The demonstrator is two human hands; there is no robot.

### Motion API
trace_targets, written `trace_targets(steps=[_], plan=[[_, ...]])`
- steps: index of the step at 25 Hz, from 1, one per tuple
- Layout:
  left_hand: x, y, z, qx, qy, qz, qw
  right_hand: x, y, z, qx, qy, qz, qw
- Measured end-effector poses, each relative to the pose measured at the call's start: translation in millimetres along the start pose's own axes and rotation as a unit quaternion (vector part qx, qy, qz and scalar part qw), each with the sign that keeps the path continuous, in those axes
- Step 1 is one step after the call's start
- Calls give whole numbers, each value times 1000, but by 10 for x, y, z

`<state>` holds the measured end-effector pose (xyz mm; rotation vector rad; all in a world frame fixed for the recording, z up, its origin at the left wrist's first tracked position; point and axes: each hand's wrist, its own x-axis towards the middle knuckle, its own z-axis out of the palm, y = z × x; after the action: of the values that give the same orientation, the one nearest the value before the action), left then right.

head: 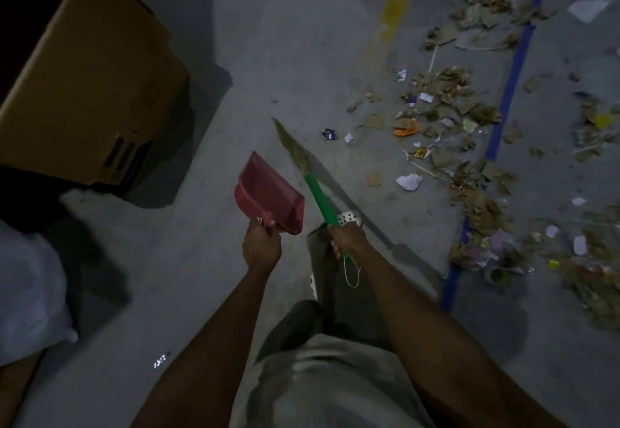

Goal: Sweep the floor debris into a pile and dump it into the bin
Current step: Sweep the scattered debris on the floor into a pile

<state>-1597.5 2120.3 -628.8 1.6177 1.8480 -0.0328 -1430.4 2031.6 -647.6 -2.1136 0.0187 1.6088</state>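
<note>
Presently: box [84, 75], cut off, interior too dark to read; left hand [261, 243] grips dustpan [268, 189]; right hand [347, 238] grips broom [318, 196]; debris [453, 102] loose on floor [285, 42].

The person wears a pale grey shirt [335, 390], dark trousers [327, 280] and white perforated clogs [350, 218]

The left hand [261, 243] gripped the handle of a red dustpan [268, 191], held above the grey floor [285, 58]. The right hand [347, 238] gripped the green handle of a grass broom [302, 166], bristles pointing away. Cardboard and paper debris [469, 132] lay scattered to the right across a blue floor line [503, 115], with a cardboard box [87, 85] at left.
</note>
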Motion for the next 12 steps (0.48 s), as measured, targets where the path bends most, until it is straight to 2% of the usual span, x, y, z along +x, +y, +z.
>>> trace_targets(steps=[3,8,10,12], plan=[[612,286,152,36,-39,9,999,516,-269,-110,159,15,74,984],[1243,896,194,68,-75,51,994,611,-752,-206,387,74,143,908],[1348,1119,157,70,-85,67,992,261,-975,23,417,76,168,890],[1368,1334,92,84,-90,87,989,-111,-1059,322,389,52,183,901]])
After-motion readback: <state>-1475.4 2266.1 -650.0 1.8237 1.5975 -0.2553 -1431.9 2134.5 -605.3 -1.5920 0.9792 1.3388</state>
